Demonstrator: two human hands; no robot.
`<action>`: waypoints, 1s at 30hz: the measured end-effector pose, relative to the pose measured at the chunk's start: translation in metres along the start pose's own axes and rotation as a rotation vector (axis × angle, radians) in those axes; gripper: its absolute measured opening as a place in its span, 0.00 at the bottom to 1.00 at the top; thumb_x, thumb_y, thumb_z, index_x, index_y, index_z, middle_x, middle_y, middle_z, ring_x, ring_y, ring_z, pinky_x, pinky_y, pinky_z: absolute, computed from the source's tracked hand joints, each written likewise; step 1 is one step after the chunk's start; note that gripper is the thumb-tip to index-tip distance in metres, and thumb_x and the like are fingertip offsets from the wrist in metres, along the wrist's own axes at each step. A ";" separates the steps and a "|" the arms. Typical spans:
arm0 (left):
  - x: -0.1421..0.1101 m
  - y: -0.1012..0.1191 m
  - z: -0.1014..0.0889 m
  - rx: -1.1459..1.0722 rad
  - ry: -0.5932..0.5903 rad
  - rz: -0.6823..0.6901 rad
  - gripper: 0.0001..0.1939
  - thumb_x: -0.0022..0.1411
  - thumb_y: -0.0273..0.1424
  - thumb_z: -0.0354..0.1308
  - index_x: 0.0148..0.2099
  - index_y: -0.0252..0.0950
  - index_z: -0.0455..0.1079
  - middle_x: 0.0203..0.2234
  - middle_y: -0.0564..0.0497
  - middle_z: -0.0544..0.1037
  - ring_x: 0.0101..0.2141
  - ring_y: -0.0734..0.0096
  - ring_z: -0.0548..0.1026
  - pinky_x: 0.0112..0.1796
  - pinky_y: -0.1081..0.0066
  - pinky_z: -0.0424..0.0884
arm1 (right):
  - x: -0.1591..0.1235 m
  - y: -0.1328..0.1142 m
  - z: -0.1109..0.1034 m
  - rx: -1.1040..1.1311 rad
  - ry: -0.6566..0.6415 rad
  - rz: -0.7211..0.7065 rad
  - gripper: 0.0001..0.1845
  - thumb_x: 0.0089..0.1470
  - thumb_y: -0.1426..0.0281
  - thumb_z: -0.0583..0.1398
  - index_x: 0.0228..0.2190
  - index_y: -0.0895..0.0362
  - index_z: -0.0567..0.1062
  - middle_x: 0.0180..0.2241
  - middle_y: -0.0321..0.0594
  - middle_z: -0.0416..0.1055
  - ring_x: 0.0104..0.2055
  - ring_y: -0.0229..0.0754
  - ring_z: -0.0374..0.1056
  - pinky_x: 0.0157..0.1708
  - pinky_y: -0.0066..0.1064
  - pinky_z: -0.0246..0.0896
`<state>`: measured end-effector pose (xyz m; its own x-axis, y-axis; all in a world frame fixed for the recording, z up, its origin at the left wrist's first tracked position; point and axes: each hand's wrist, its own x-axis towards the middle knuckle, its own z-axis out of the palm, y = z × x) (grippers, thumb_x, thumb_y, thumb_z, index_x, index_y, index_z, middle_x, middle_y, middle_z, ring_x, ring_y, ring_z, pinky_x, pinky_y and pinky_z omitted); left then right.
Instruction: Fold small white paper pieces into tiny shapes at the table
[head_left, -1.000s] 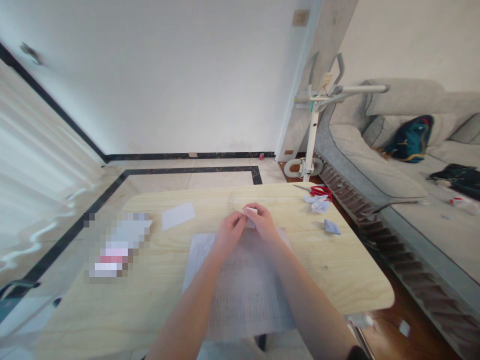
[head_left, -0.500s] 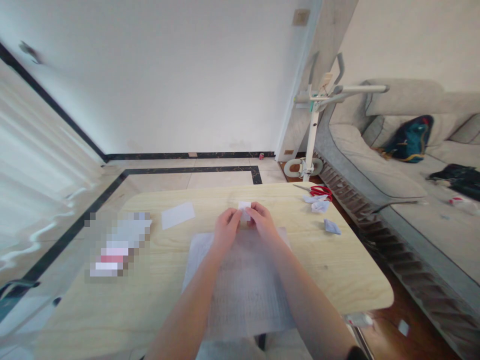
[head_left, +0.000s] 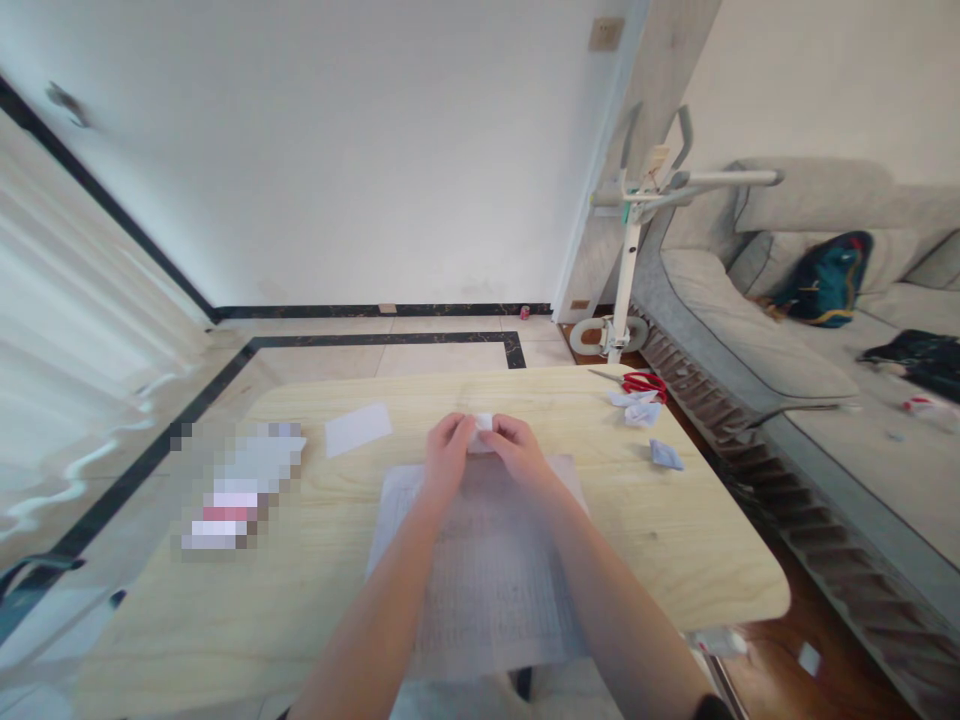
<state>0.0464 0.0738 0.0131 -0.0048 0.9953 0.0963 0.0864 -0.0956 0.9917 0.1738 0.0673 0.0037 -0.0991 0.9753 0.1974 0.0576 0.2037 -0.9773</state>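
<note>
A small folded piece of white paper [head_left: 481, 436] is held between both hands above the far edge of a printed sheet [head_left: 495, 570]. My left hand [head_left: 448, 452] pinches its left side, with thumb and fingers closed. From the right, my right hand [head_left: 517, 448] grips it the same way, the thumb lying across the front. The fingers cover much of the paper, so its exact fold is hard to make out. A flat white sheet [head_left: 358, 430] lies to the left of my hands on the wooden table [head_left: 322, 580].
Red-handled scissors [head_left: 643, 385] lie at the table's far right corner. Close by are folded white papers [head_left: 640, 410] and a folded bluish paper [head_left: 665, 454]. A blurred-out item [head_left: 247, 485] rests at the left. Beyond the table's right side stands a grey sofa [head_left: 757, 340].
Both hands have shifted slightly left and closed in around the paper, which now shows less above the fingers. The things on the table stay in place.
</note>
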 end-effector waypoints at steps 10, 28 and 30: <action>0.000 0.002 -0.002 -0.003 0.014 -0.007 0.14 0.53 0.35 0.51 0.19 0.36 0.58 0.16 0.56 0.59 0.22 0.76 0.58 0.23 0.75 0.54 | 0.001 -0.003 -0.001 0.153 0.065 0.104 0.14 0.45 0.64 0.59 0.17 0.56 0.62 0.16 0.30 0.55 0.19 0.33 0.49 0.21 0.27 0.43; -0.004 0.001 0.001 -0.006 -0.090 -0.025 0.15 0.55 0.35 0.50 0.19 0.35 0.57 0.15 0.56 0.59 0.20 0.77 0.59 0.22 0.75 0.54 | -0.001 -0.005 0.000 0.297 -0.015 0.173 0.07 0.41 0.68 0.59 0.17 0.57 0.69 0.15 0.30 0.58 0.18 0.32 0.50 0.19 0.26 0.42; -0.004 0.000 0.000 -0.017 -0.096 -0.027 0.16 0.56 0.35 0.50 0.19 0.35 0.58 0.15 0.56 0.59 0.20 0.77 0.59 0.22 0.75 0.54 | -0.001 -0.004 0.000 0.294 -0.016 0.176 0.08 0.42 0.67 0.59 0.17 0.57 0.69 0.15 0.30 0.57 0.17 0.32 0.49 0.18 0.26 0.40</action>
<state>0.0465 0.0696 0.0130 0.0890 0.9941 0.0619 0.0706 -0.0683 0.9952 0.1738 0.0657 0.0076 -0.1287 0.9914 0.0247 -0.2130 -0.0033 -0.9771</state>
